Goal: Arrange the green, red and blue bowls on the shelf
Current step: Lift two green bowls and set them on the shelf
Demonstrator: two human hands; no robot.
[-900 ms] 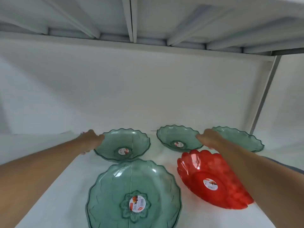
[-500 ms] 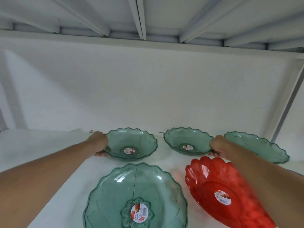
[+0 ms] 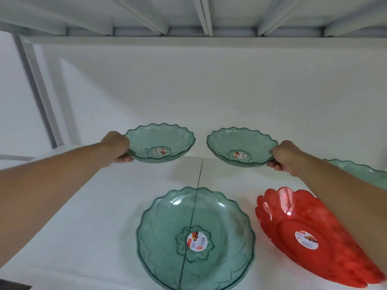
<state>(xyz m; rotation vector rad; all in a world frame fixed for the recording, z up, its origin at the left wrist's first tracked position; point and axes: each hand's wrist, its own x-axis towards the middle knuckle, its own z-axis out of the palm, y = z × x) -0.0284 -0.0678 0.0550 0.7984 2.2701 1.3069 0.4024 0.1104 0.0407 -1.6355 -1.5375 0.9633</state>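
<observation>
Bowls: two small translucent green scalloped plastic bowls are at the back of the white shelf [image 3: 83,237], each gripped by one of your hands. Left small bowl [image 3: 160,143], right small bowl [image 3: 240,146].
Left hand [image 3: 116,148]: clamped on the left bowl's outer left rim, fingers curled underneath.
Right hand [image 3: 285,156]: clamped on the right bowl's outer right rim, fingers underneath.
Height: both look lifted clear of the shelf. That's a read from the shadows below them, not certain.
Other bowls: large green scalloped plastic bowl [image 3: 194,237] sits front centre. Red translucent scalloped plastic bowl [image 3: 314,237] sits front right, just under your right forearm. Another green bowl [image 3: 362,174] is partly hidden behind that arm. No blue bowl in view.
Risk 1: each bowl hangs from a one-sided rim grip, so it can tip or slip if you swing fast.
Risk 2: your right forearm passes close over the red bowl; lower the arm and you'll likely knock or drag it.
Risk 3: bring the two small bowls together carelessly and the scalloped rims can clash.
Change vs 0.5 s ago: both small bowls were resting on the shelf with your hands at their rims; now they appear raised. Large green and red bowls look unmoved.
</observation>
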